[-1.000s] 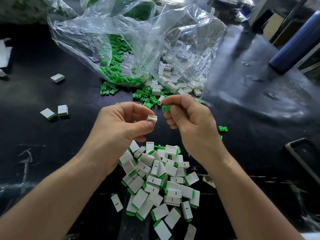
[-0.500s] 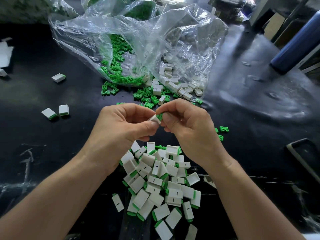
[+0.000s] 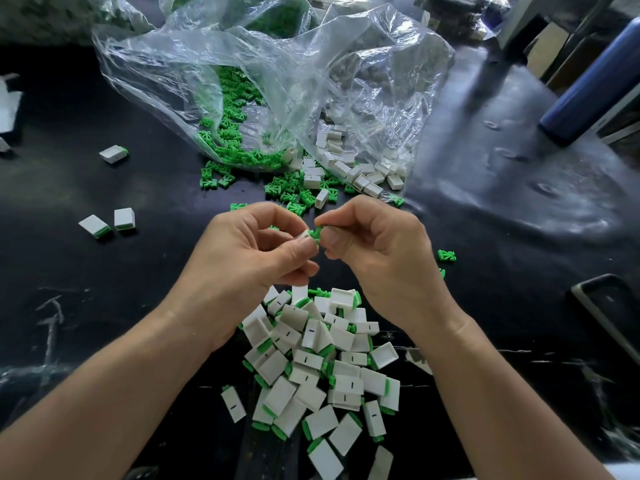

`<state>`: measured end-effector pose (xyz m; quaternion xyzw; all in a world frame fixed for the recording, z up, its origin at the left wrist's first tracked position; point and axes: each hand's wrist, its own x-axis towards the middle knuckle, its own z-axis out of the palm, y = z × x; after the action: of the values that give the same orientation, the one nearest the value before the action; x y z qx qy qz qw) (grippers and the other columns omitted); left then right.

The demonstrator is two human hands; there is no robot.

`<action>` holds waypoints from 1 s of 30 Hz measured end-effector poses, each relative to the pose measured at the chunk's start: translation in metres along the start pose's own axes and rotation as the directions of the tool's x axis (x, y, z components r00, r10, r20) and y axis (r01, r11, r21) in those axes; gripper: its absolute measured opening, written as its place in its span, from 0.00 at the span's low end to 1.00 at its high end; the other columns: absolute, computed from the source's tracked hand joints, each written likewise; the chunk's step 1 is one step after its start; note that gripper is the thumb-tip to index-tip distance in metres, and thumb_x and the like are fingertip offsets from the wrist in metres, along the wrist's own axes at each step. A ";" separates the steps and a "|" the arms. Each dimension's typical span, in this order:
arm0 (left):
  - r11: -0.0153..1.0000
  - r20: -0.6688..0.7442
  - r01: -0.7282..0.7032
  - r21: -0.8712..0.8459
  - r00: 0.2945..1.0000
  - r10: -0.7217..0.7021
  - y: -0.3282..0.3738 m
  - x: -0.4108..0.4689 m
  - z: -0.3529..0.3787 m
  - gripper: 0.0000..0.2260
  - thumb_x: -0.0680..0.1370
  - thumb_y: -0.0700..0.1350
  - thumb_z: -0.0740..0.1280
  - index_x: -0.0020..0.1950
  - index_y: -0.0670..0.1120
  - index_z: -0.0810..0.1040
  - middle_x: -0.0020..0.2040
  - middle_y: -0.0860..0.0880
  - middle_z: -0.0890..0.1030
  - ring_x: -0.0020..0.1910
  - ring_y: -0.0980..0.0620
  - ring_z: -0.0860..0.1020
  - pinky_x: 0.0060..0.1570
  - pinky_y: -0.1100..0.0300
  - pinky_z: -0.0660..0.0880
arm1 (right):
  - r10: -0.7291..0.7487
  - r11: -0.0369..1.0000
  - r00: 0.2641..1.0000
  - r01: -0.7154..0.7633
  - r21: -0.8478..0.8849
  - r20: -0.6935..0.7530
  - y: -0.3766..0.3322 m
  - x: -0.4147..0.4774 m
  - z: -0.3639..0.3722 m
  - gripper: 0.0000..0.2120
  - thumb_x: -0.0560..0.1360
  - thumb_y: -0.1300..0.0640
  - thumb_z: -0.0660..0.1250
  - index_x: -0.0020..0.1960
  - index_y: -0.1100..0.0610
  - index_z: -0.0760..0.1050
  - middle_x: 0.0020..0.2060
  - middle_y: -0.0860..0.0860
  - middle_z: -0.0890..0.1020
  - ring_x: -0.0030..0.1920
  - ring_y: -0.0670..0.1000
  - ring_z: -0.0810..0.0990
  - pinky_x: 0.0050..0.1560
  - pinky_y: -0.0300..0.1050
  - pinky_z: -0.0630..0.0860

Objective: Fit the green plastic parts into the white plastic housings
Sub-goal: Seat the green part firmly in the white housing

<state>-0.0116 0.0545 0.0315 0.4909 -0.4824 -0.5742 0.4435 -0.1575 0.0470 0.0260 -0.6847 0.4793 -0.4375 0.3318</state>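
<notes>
A: Hands, quick?

B: Left hand (image 3: 242, 258) pinches a white housing (image 3: 304, 234) between thumb and curled fingers. Right hand (image 3: 377, 251) pinches a green part (image 3: 316, 233) at the fingertips. Both are held up over the table (image 3: 104, 271), mid-frame.

A: Are the parts touching?

B: The green part sits right at the housing's open end, touching it. How far in, cannot tell; the fingers cover most of it.

A: Finished ones?

B: A pile of assembled pieces (image 3: 322, 358) lies below the hands, between the forearms, white bodies with green ends. Three more lie well apart on the left: a pair (image 3: 107, 223) and a single (image 3: 114, 154) farther back.

A: Supply?

B: A clear plastic bag (image 3: 277, 81) lies open behind the hands. Loose green parts (image 3: 235, 147) spill from its left side, loose white housings (image 3: 346, 164) from its right, mixing at the mouth. One stray green piece (image 3: 446, 255) sits just right of the right hand.

A: Anything else?

B: A blue cylinder (image 3: 595, 88) far right, and a dark frame (image 3: 609, 306) at the right edge.
</notes>
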 end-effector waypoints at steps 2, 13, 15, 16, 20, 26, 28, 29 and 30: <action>0.999 0.025 0.031 -0.005 0.999 -0.031 0.000 0.001 0.001 0.02 0.72 0.38 0.67 0.39 0.41 0.77 0.31 0.44 0.82 0.28 0.53 0.80 0.27 0.66 0.76 | -0.004 1.000 1.000 0.004 -0.008 -0.013 0.000 0.000 0.002 0.10 0.72 0.66 0.68 0.40 0.50 0.76 0.33 0.45 0.79 0.35 0.49 0.78 0.42 0.50 0.78; 0.912 0.098 -0.208 0.354 0.978 0.185 -0.004 -0.003 -0.005 0.08 0.74 0.39 0.67 0.35 0.44 0.80 0.27 0.47 0.78 0.23 0.55 0.76 0.23 0.65 0.73 | -0.034 0.998 0.997 0.038 -0.053 0.066 0.000 0.000 -0.004 0.02 0.70 0.68 0.69 0.41 0.63 0.79 0.32 0.42 0.77 0.34 0.42 0.76 0.37 0.39 0.76; 0.879 0.111 -0.238 0.413 0.971 0.210 -0.004 -0.003 -0.005 0.08 0.74 0.39 0.67 0.35 0.43 0.80 0.27 0.48 0.78 0.23 0.56 0.76 0.23 0.64 0.73 | -0.038 0.997 0.995 0.044 -0.070 0.087 0.000 0.000 -0.005 0.03 0.70 0.68 0.69 0.41 0.63 0.79 0.33 0.44 0.78 0.34 0.43 0.76 0.37 0.40 0.76; 0.863 0.118 -0.249 0.440 0.968 0.219 -0.004 -0.004 -0.005 0.08 0.74 0.39 0.67 0.36 0.43 0.80 0.28 0.48 0.78 0.23 0.56 0.76 0.23 0.64 0.73 | -0.045 0.996 0.994 0.053 -0.078 0.099 0.000 0.000 -0.005 0.02 0.70 0.68 0.69 0.41 0.63 0.79 0.34 0.45 0.78 0.34 0.44 0.76 0.37 0.41 0.76; 0.819 0.142 -0.263 0.510 0.965 0.221 -0.005 -0.006 -0.004 0.06 0.74 0.41 0.68 0.39 0.42 0.82 0.28 0.51 0.78 0.22 0.59 0.76 0.23 0.66 0.73 | -0.092 0.986 0.985 0.111 -0.128 0.144 -0.001 -0.002 -0.004 0.02 0.70 0.66 0.68 0.41 0.63 0.79 0.33 0.50 0.79 0.31 0.40 0.73 0.33 0.33 0.70; 0.977 0.078 -0.164 0.133 0.985 0.155 0.002 -0.005 0.000 0.08 0.67 0.46 0.67 0.38 0.42 0.81 0.29 0.46 0.80 0.23 0.53 0.77 0.22 0.64 0.72 | -0.060 0.998 0.998 0.060 -0.012 0.013 -0.003 -0.001 -0.003 0.04 0.70 0.65 0.69 0.44 0.61 0.81 0.33 0.43 0.79 0.33 0.41 0.76 0.38 0.37 0.75; 0.983 0.052 -0.166 0.080 0.985 0.163 0.003 -0.004 0.001 0.07 0.65 0.46 0.67 0.39 0.45 0.82 0.31 0.46 0.82 0.25 0.53 0.78 0.24 0.65 0.73 | -0.011 0.995 1.000 0.011 0.098 -0.003 -0.008 -0.001 -0.003 0.04 0.71 0.65 0.69 0.43 0.58 0.81 0.33 0.45 0.80 0.34 0.42 0.78 0.39 0.36 0.76; 0.980 0.047 -0.179 0.087 0.983 0.175 0.003 -0.004 0.001 0.07 0.65 0.47 0.68 0.40 0.47 0.82 0.32 0.48 0.82 0.26 0.55 0.78 0.25 0.65 0.73 | 0.021 0.985 1.000 -0.023 0.170 0.013 -0.010 -0.001 -0.004 0.03 0.71 0.63 0.70 0.43 0.56 0.80 0.34 0.46 0.81 0.34 0.42 0.78 0.39 0.35 0.75; 0.975 0.047 -0.196 0.105 0.980 0.192 0.004 -0.004 0.000 0.07 0.64 0.47 0.68 0.40 0.48 0.83 0.31 0.49 0.82 0.27 0.56 0.77 0.25 0.67 0.72 | 0.063 0.970 0.997 -0.071 0.234 0.040 -0.012 -0.001 -0.004 0.01 0.71 0.59 0.69 0.42 0.55 0.80 0.34 0.47 0.81 0.34 0.41 0.78 0.38 0.34 0.74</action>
<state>-0.0110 0.0583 0.0359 0.4545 -0.5666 -0.5099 0.4609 -0.1569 0.0519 0.0381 -0.6310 0.4415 -0.4686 0.4329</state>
